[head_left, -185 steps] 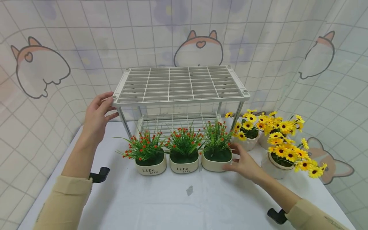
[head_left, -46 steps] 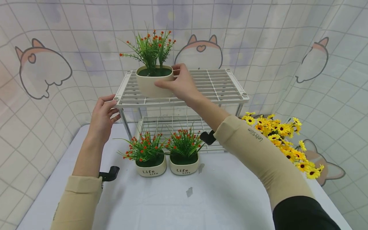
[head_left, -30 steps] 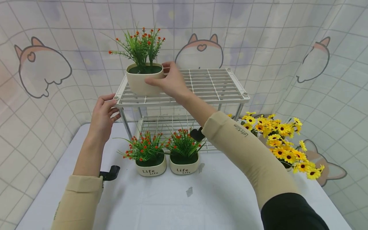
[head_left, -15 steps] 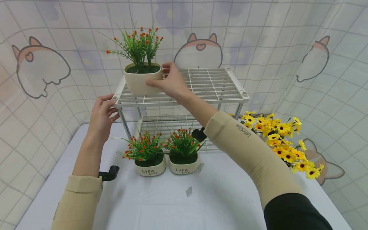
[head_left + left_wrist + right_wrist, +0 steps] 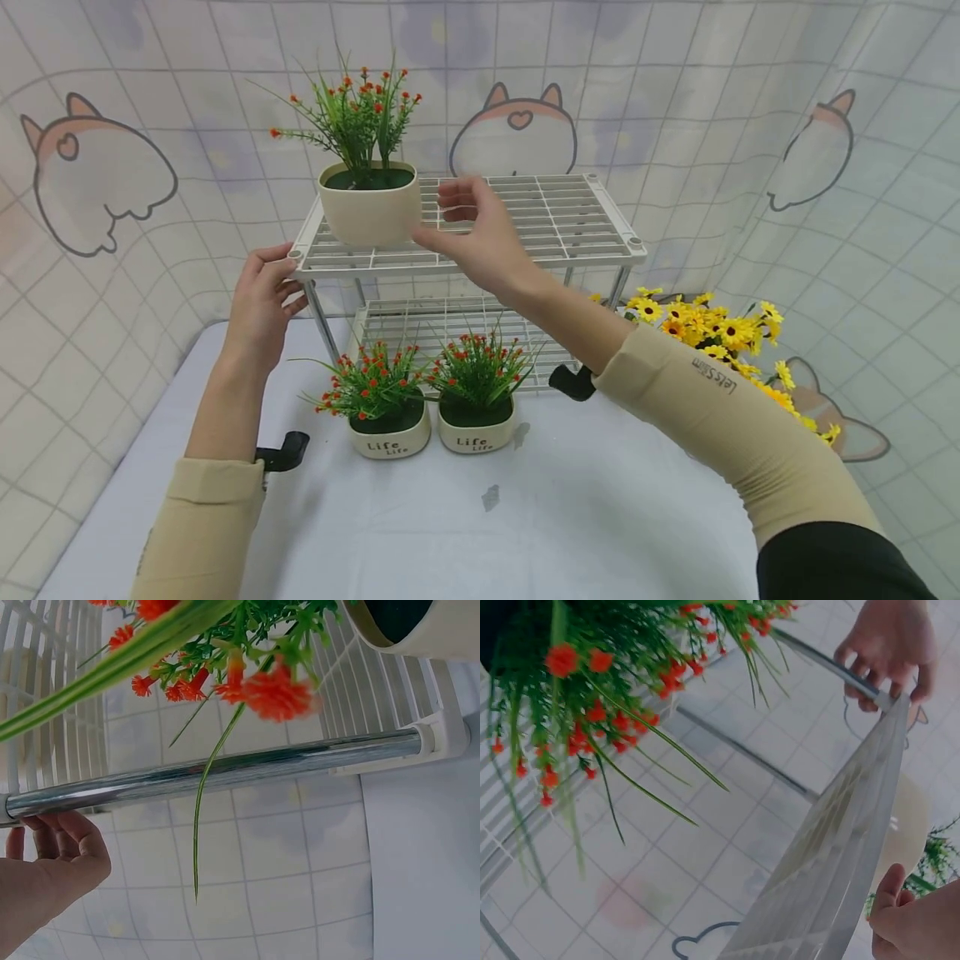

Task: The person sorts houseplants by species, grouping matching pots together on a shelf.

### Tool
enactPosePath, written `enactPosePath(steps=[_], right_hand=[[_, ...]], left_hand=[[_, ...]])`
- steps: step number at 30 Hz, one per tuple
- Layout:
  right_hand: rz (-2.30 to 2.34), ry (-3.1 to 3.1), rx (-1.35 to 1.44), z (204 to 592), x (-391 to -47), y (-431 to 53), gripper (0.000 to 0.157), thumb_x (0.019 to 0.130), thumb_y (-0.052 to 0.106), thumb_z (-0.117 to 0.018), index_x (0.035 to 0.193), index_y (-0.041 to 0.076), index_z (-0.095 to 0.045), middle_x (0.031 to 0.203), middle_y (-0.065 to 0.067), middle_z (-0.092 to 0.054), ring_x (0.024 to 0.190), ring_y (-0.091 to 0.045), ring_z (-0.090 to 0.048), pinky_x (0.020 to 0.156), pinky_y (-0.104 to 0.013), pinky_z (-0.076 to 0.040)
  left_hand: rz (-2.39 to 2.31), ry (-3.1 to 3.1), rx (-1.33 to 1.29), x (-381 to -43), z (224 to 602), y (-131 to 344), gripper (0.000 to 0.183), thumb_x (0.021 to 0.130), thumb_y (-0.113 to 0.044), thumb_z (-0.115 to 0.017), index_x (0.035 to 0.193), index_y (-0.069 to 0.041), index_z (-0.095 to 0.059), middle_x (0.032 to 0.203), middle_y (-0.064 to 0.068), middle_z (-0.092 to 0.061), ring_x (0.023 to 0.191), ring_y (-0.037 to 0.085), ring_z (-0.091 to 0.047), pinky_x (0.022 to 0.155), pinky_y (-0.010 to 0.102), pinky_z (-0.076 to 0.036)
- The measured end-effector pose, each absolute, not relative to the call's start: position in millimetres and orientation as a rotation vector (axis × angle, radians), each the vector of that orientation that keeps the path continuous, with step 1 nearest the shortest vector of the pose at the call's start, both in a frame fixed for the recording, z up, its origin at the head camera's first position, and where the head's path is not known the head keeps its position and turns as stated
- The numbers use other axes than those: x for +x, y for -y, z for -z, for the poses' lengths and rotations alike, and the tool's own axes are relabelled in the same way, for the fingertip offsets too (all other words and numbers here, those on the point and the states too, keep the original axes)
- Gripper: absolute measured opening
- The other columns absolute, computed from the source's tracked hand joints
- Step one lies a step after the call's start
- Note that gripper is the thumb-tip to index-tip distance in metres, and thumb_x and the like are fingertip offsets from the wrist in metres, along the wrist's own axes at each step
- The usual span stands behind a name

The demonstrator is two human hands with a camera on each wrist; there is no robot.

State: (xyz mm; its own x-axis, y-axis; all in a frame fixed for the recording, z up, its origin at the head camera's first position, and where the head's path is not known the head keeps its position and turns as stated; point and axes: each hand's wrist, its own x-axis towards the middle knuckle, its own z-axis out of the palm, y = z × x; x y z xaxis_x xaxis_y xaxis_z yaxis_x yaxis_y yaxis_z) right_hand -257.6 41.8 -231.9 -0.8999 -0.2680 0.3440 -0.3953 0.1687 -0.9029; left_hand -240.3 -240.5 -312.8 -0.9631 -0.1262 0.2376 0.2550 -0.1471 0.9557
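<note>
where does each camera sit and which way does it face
Head: worn there, facing forward and down at the rack; left hand, right hand and sleeves show.
Left wrist: worn there, facing a rack post; left hand shows.
Right wrist: worn there, facing the top shelf's underside; both hands show.
Wrist views share the left hand.

Head view down onto rack (image 5: pixel 397 271)
</note>
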Motion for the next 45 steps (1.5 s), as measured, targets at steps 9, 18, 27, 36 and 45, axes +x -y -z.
enactPosePath(steps=[9,18,27,36,45], right_hand=[[-1.894,2.243,0.735,249,-229,-71,0.047,0.093,0.011,-0.076,0.133,0.006,-0.052,0.131,-0.006,-0.054,0.12,-0.021,-0.055,0.099,-0.034,-0.047],[-1.942,2.205,0.706,276,-205,-103,0.043,0.094,0.006,-0.073,0.131,0.0,-0.051,0.126,-0.009,-0.057,0.116,-0.023,-0.057,0.096,-0.037,-0.049],[-2.01,2.258,0.633,310,-186,-120,0.045,0.094,0.002,-0.071,0.132,-0.002,-0.048,0.126,-0.013,-0.056,0.116,-0.026,-0.054,0.093,-0.028,-0.049],[-1.952,2.35,0.51,345,-181,-133,0.042,0.094,0.004,-0.073,0.129,-0.002,-0.051,0.123,-0.015,-0.057,0.115,-0.029,-0.056,0.09,-0.026,-0.049],[-1.979,2.399,0.225,383,-176,-150,0.042,0.097,0.008,-0.071,0.13,-0.005,-0.048,0.128,-0.016,-0.053,0.118,-0.03,-0.051,0.089,-0.022,-0.047]], left_hand=[[2.206,1.849,-0.129,-241,313,240,0.02,0.106,-0.022,-0.051,0.126,-0.019,-0.05,0.123,0.004,-0.055,0.102,0.017,-0.055,0.086,0.03,-0.04],[2.188,1.851,-0.123,-240,313,237,0.02,0.106,-0.021,-0.05,0.126,-0.018,-0.05,0.123,0.004,-0.055,0.102,0.016,-0.056,0.086,0.03,-0.041],[2.176,1.865,-0.112,-238,312,237,0.02,0.106,-0.022,-0.051,0.126,-0.019,-0.05,0.123,0.002,-0.055,0.102,0.015,-0.056,0.088,0.031,-0.04],[2.182,1.849,-0.108,-238,311,238,0.02,0.106,-0.021,-0.05,0.125,-0.018,-0.05,0.123,0.003,-0.055,0.101,0.015,-0.056,0.087,0.03,-0.041],[2.175,1.859,-0.094,-239,312,237,0.02,0.106,-0.021,-0.05,0.126,-0.019,-0.05,0.123,0.003,-0.055,0.103,0.018,-0.055,0.087,0.03,-0.04]])
